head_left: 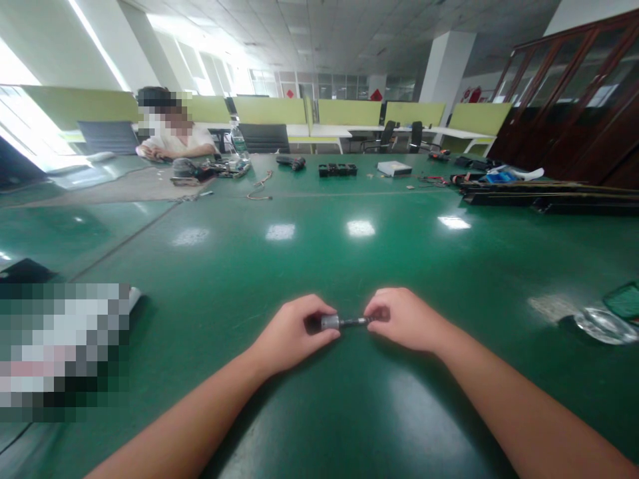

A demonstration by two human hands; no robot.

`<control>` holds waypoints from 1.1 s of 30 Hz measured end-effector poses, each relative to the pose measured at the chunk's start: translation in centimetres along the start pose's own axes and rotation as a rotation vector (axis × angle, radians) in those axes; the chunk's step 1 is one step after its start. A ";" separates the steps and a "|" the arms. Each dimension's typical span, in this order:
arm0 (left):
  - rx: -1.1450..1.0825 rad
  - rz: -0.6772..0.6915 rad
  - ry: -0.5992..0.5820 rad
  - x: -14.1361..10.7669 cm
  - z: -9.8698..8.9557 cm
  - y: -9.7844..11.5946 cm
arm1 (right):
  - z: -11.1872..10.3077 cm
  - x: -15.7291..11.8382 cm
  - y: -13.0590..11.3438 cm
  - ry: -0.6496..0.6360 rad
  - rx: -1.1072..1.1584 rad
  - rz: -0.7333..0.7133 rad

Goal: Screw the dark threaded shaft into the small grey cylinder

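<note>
In the head view, my left hand is closed around the thick silver-grey cylinder end of a small metal tool-like piece. A thin dark shaft runs from that cylinder to the right, lying level just above or on the green tabletop. My right hand pinches the shaft's far end between thumb and fingers. The fingertips hide that end, and the exact kind of the piece cannot be made out.
A round glass ashtray stands at the right. A blurred-out object lies at the left. Along the far side are a black part, a white box, a bottle and long black profiles. A person sits across the table.
</note>
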State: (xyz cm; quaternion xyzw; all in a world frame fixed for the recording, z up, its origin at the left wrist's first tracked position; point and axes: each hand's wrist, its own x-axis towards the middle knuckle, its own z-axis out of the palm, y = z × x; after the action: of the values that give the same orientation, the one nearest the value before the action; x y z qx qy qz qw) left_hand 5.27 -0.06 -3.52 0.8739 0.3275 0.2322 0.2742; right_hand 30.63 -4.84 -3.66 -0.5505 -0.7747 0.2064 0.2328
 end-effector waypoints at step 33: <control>0.011 0.020 -0.016 0.1 0.2 0.1 | 2.6 0.7 -1.5 0.069 0.093 -0.130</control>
State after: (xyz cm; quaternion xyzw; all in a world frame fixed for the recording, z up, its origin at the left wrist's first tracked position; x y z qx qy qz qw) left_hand 5.49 -0.12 -3.64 0.8803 0.3180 0.2261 0.2698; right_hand 27.77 -4.76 -4.85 -0.4944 -0.7899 0.2076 0.2974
